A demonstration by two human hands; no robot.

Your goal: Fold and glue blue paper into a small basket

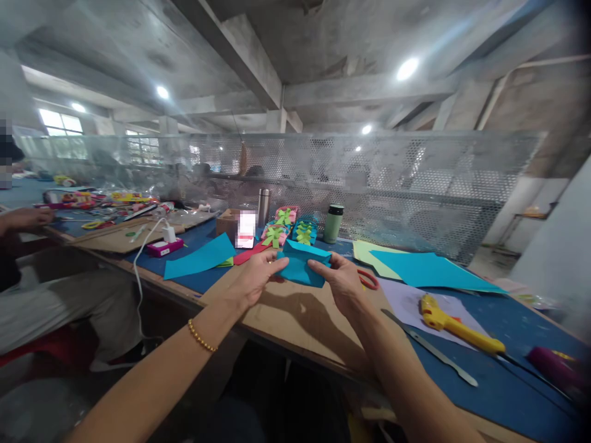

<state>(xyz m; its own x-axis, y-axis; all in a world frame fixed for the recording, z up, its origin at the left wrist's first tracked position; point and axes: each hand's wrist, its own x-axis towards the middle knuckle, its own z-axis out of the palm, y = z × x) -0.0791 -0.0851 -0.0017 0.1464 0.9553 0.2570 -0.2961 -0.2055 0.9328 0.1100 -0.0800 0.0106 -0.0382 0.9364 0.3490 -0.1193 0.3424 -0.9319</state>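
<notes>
Both my hands hold a folded piece of blue paper (302, 272) above a brown board (290, 314). My left hand (257, 277) pinches its left end, thumb on the near face. At the right end, my right hand (342, 282) grips it the same way. The paper has a crease along its upper part, with a flap standing up at the back. Just right of my right hand lie the red handles of scissors (368, 279), partly hidden. Beyond the paper stand pink and blue paper pieces with green bows (276, 236).
To the right are a yellow glue gun (462, 329) with a cord, a metal blade-like tool (434, 351) and blue paper sheets (429, 269). A green bottle (333, 223), steel flask (263, 208) and lit phone (245, 229) stand behind. Another person's hand (34, 218) is at left.
</notes>
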